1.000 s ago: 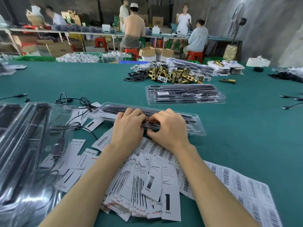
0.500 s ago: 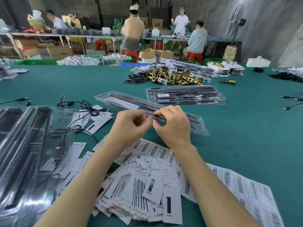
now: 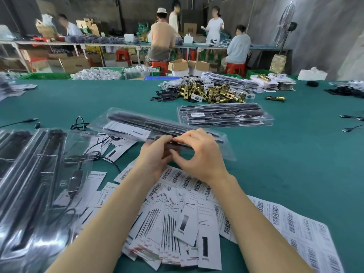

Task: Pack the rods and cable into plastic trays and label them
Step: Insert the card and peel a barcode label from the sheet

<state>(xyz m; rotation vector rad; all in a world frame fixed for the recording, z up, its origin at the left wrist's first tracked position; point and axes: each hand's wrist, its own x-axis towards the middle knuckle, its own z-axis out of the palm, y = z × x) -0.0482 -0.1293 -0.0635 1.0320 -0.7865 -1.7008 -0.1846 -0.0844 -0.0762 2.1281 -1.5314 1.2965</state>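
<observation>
Risk: the clear plastic clamshell tray (image 3: 157, 129) is raised off the green felt table (image 3: 275, 164), tilted, and gripped only at its near edge; uneven pressure there may leave the seam unsealed or let the tray twist free. The left hand (image 3: 155, 156) and right hand (image 3: 199, 154) both pinch that edge, fingertips nearly meeting. The tray is long and transparent, containing black rods (image 3: 136, 119) and a white printed card (image 3: 126, 130).
</observation>
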